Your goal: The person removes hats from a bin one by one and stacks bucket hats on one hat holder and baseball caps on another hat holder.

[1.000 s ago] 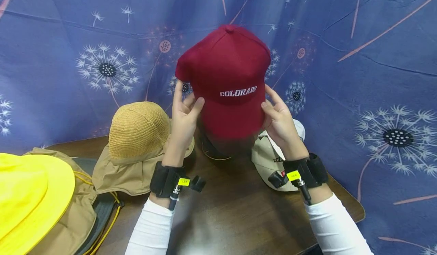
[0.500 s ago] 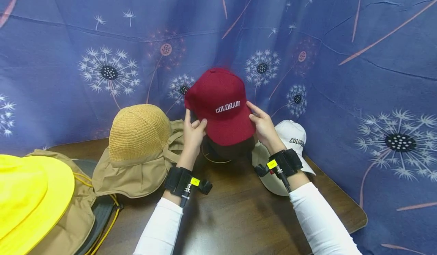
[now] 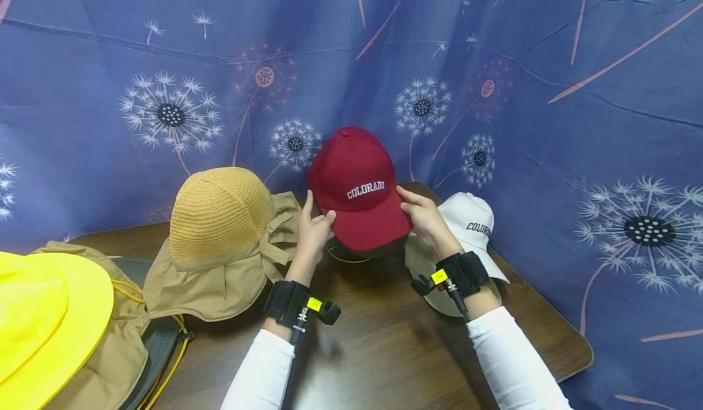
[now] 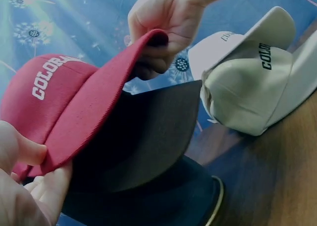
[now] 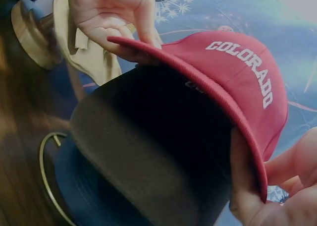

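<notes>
A red baseball cap (image 3: 357, 178) with COLORADO lettering sits low over a stack of dark headwear, its brim toward me. My left hand (image 3: 313, 233) pinches the brim's left side between thumb and fingers; my right hand (image 3: 427, 215) pinches the right side. Both wrist views show thumbs and fingers on the brim edge. Right under the red brim is a dark brown cap brim (image 4: 158, 132). Beneath that lies a dark blue hat (image 5: 84, 181) with a gold-coloured rim. The crown of the brown cap is hidden by the red one.
A tan straw-topped hat (image 3: 219, 215) stands left. Nearer, a yellow hat (image 3: 88, 312) lies over tan and dark hats with yellow cord. At right, a white cap (image 3: 467, 215) rests on a beige cap (image 4: 247, 92). A blue dandelion-print curtain (image 3: 549, 154) hangs behind the wooden table (image 3: 373, 337).
Both hands have lowered the red cap from in front of the curtain onto the dark stack. They have kept hold of its brim, and the white cap at right has come more into sight.
</notes>
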A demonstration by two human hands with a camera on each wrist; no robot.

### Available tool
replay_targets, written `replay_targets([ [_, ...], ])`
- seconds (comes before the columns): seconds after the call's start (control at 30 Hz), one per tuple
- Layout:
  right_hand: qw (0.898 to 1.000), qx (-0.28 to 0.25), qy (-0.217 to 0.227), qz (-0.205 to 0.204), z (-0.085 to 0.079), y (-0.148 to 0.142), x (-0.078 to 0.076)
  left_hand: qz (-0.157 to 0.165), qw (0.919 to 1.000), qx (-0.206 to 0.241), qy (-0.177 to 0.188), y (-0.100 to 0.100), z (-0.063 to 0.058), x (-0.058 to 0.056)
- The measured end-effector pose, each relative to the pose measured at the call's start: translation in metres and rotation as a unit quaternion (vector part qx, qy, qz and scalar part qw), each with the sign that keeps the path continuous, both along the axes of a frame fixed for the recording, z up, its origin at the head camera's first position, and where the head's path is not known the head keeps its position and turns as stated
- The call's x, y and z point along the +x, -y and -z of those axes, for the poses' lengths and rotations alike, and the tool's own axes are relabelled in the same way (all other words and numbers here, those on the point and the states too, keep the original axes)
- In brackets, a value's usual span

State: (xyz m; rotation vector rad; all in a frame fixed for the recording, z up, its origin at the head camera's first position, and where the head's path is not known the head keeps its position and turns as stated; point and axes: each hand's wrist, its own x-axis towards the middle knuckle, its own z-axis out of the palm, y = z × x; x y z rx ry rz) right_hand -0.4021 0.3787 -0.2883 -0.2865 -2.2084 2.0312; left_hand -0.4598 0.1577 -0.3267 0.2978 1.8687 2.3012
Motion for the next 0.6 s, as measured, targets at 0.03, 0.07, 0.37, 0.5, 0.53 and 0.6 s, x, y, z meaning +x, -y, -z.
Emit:
replay_targets([
  [0.03, 1.000, 0.001, 0.006, 0.000, 0.0003, -0.0005, -0.0007, 0.004, 1.0000, -0.005, 0.004, 0.0004, -0.0004, -0.0008],
  [0.07, 1.000, 0.002, 0.012, -0.001, 0.0007, -0.0011, -0.0014, 0.008, 0.9999, -0.012, 0.009, 0.0008, -0.0010, -0.0012],
  [0.37, 0.998, -0.003, 0.053, -0.015, 0.0037, -0.0059, -0.0046, 0.023, 0.9967, -0.061, 0.048, 0.0030, -0.0050, -0.0074],
  [0.5, 0.998, -0.013, 0.056, -0.025, 0.0048, -0.0067, -0.0050, 0.030, 0.9961, -0.063, 0.054, 0.0029, -0.0047, -0.0083],
  [0.53, 0.998, -0.017, 0.055, -0.029, 0.0055, -0.0064, -0.0054, 0.031, 0.9961, -0.063, 0.054, 0.0029, -0.0044, -0.0083],
  [0.6, 0.998, -0.026, 0.053, -0.035, 0.0077, -0.0057, -0.0063, 0.031, 0.9963, -0.062, 0.051, 0.0030, -0.0038, -0.0083],
])
